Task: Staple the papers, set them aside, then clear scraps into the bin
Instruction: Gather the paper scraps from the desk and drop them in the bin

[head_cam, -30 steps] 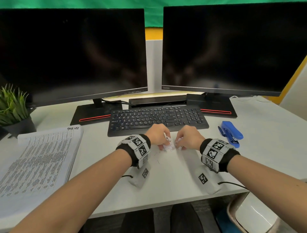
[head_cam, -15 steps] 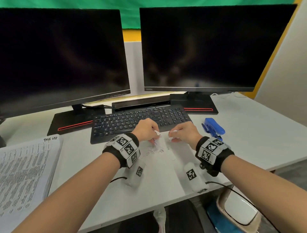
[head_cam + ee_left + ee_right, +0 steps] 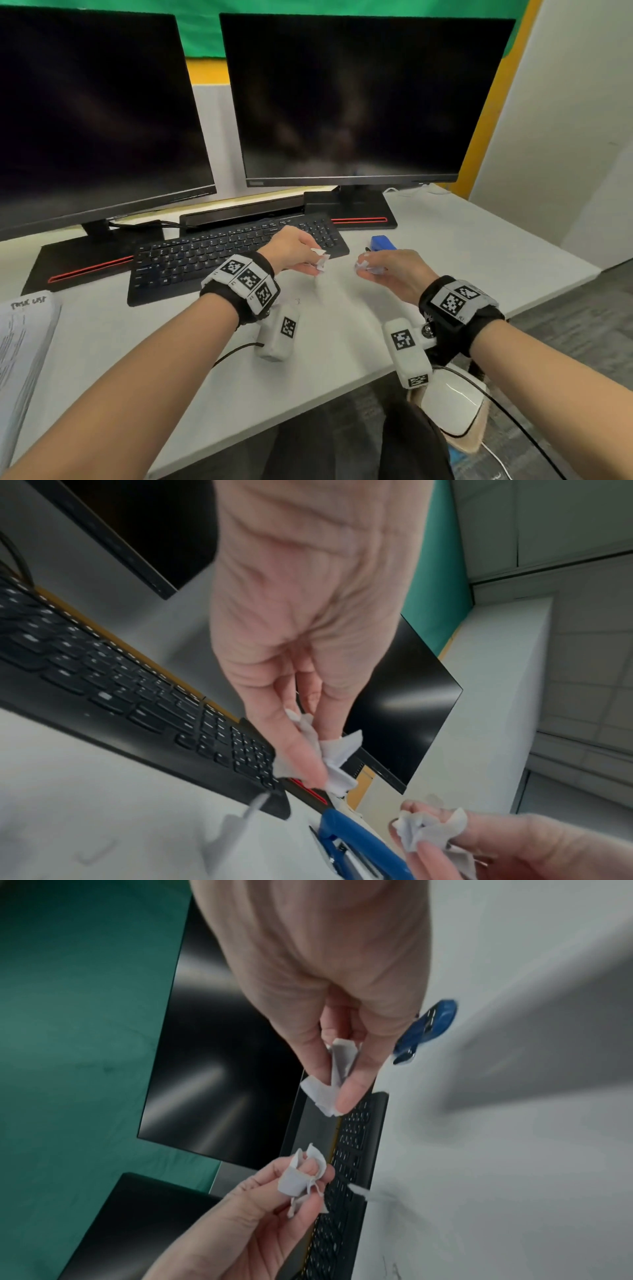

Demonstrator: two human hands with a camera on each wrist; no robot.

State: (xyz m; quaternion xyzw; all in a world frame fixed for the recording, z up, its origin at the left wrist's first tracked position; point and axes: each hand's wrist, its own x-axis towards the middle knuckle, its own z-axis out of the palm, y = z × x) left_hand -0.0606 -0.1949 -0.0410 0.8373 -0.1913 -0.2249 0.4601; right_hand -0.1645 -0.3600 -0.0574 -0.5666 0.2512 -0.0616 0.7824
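Observation:
My left hand [image 3: 317, 265] pinches small crumpled white paper scraps [image 3: 335, 753] just above the desk, in front of the keyboard. To its right, my right hand [image 3: 363, 270] pinches another bunch of scraps [image 3: 329, 1085] between thumb and fingers. One blurred white scrap [image 3: 232, 823] shows below the left hand, near the desk surface. The blue stapler [image 3: 383, 243] lies on the desk just behind my right hand. At the far left lies the printed stack of papers [image 3: 20, 342]. A bin [image 3: 452, 407] with a white liner stands on the floor under the desk's right front edge.
A black keyboard [image 3: 233, 253] and two dark monitors [image 3: 342, 102] fill the back of the white desk [image 3: 479, 246]. A white partition wall [image 3: 565, 120] stands to the right. A cable runs from my right wrist over the bin.
Both hands have lifted off the desk with scraps in their fingers and moved apart. The view has turned right, bringing the bin into sight and pushing the paper stack to the edge.

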